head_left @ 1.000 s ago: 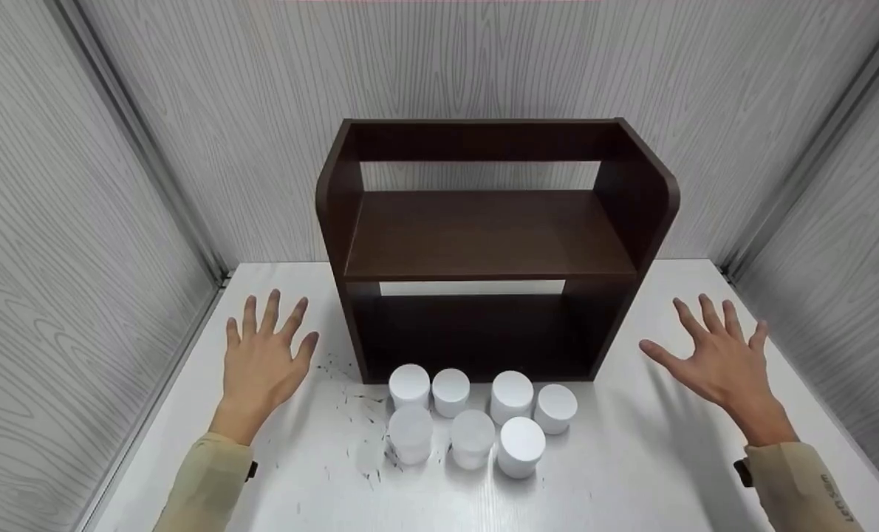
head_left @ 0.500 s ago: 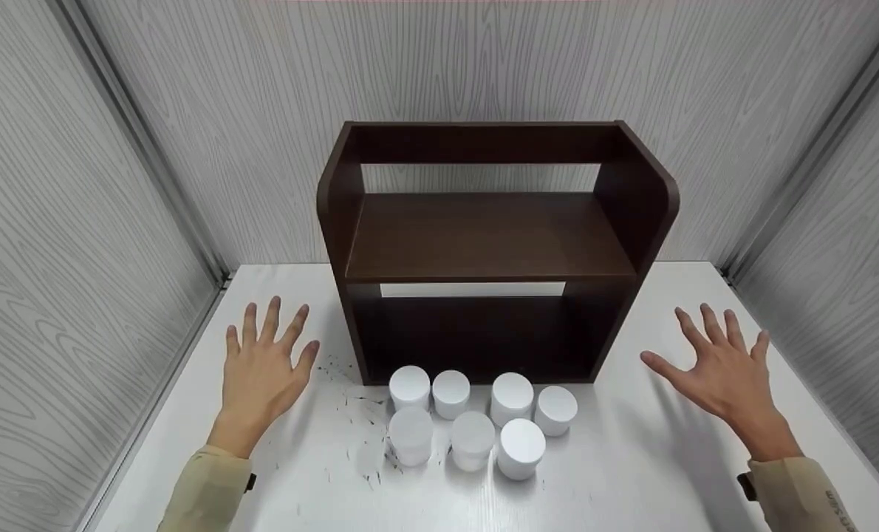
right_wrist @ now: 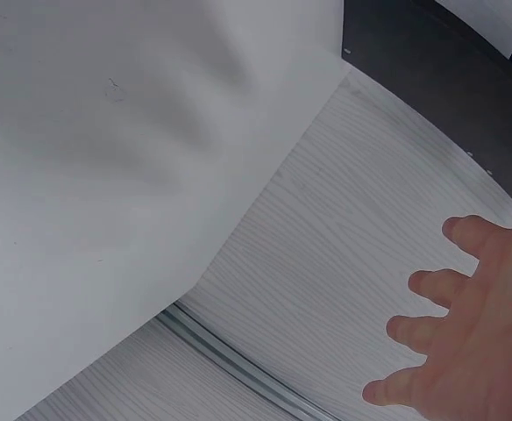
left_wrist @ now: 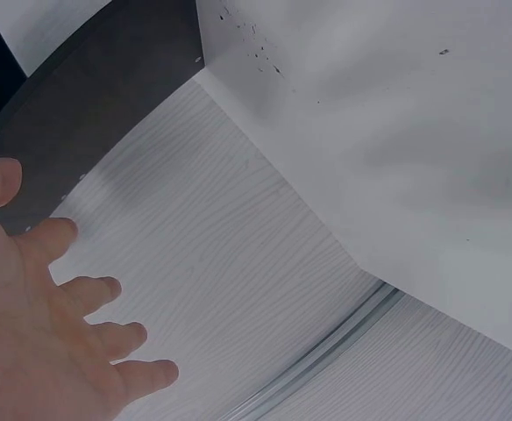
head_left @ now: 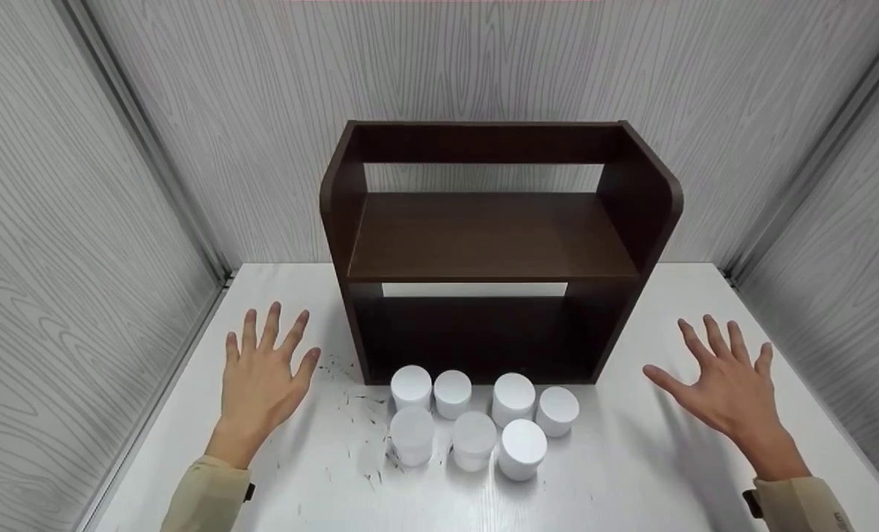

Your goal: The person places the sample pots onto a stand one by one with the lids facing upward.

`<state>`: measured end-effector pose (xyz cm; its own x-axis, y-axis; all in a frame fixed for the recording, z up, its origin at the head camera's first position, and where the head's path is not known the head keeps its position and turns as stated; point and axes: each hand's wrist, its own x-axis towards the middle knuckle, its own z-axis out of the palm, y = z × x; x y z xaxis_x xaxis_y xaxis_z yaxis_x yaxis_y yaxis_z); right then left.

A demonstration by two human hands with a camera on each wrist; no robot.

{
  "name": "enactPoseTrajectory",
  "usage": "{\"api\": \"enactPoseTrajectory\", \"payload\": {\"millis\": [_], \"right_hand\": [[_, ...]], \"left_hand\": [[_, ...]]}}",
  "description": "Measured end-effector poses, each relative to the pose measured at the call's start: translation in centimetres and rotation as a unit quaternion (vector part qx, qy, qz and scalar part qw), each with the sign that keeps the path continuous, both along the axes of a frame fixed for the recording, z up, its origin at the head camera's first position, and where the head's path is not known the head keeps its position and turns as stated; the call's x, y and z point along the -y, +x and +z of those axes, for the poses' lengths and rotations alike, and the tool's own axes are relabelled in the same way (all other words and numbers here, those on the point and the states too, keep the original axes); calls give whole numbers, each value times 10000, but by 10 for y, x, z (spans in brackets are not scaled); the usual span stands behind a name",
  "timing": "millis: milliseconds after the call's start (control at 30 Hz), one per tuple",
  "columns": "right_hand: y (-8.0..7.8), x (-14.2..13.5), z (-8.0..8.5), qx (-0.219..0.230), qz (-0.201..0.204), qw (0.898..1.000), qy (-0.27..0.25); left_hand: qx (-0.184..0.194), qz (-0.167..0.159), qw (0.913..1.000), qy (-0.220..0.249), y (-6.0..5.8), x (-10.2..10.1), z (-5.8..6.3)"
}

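My left hand [head_left: 258, 384] hovers over the white table, left of a dark brown two-tier shelf [head_left: 491, 236], its fingers spread and holding nothing. On the other side of the shelf my right hand [head_left: 733, 391] is spread the same way, with its shadow on the tabletop below. Several white round jars [head_left: 513, 399] stand between the hands, in front of the shelf's lower opening. Two of the nearer ones, such as this jar [head_left: 473, 441], have a translucent, frosted look. Both wrist views show bare palms, the left hand [left_wrist: 54, 324] and the right hand [right_wrist: 475, 324], with nothing in them.
The white table [head_left: 321, 488] has dark scuff marks left of the jars. Pale wood-grain panels [head_left: 484, 66] enclose it at the back and both sides, with grey metal strips [head_left: 151, 155] at the corners. The shelf's side panel [left_wrist: 107, 96] rises close by in the left wrist view.
My right hand has drifted slightly toward me, lower in the head view. The left hand has shifted down only a little. Shelf and jars stay in place.
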<state>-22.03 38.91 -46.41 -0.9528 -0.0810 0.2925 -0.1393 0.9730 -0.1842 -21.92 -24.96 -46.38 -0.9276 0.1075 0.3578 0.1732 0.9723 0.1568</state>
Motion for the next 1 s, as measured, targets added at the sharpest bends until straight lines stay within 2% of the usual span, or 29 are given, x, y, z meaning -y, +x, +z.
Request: {"api": "enactPoseTrajectory", "payload": {"millis": [267,667,833,1000], "right_hand": [[11,2,-5,-34,42,10000,-78],[22,17,-5,-361,330,9966,-663],[29,25,-7,-410,427,9934,-983],[36,32,-9,-299,464,9893,-1348]], "left_hand": [[-8,-65,9997,241,4,-4,1],[-76,-200,9952,960,4,-13,7],[-13,-246,9911,1311,5,-19,7],[-6,-293,9829,1817,6,-24,9]]}}
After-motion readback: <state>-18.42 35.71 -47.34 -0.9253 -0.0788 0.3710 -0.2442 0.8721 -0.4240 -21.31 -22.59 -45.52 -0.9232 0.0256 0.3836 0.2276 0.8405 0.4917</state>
